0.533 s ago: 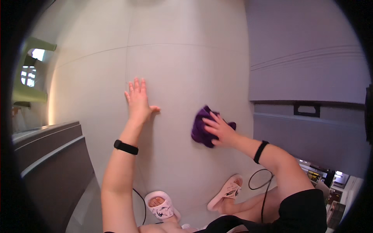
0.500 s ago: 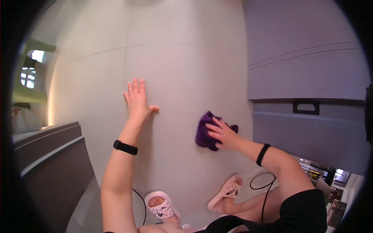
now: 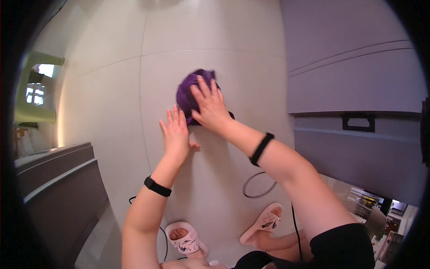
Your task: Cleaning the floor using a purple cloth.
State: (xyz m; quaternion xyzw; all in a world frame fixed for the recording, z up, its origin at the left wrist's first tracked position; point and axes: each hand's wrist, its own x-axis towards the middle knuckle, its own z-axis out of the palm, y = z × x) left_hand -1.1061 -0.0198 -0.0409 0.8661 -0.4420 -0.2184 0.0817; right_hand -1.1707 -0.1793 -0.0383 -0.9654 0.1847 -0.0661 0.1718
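Note:
A bunched purple cloth [image 3: 184,93] lies on the pale tiled floor [image 3: 107,103], in front of me. My right hand [image 3: 210,106] presses on it from above, fingers spread and slightly bent over the fabric. Part of the cloth is hidden under that palm. Close by on the left, my left hand [image 3: 176,137] rests on the tiles with straight fingers and the thumb held out, gripping nothing. Its fingertips come up to the cloth's lower left edge; whether they touch it I cannot tell.
Purple-grey cabinet fronts [image 3: 349,85] with a black recessed handle [image 3: 358,122] stand on the right. A dark grey cabinet [image 3: 67,193] is at the lower left, below a green stool [image 3: 40,114]. Black cable [image 3: 296,228] hangs near my slippered feet [image 3: 185,237].
My right hand has slid the purple cloth forward and left across the floor. My left hand has shifted right and slightly back towards me, so the two hands are now close together.

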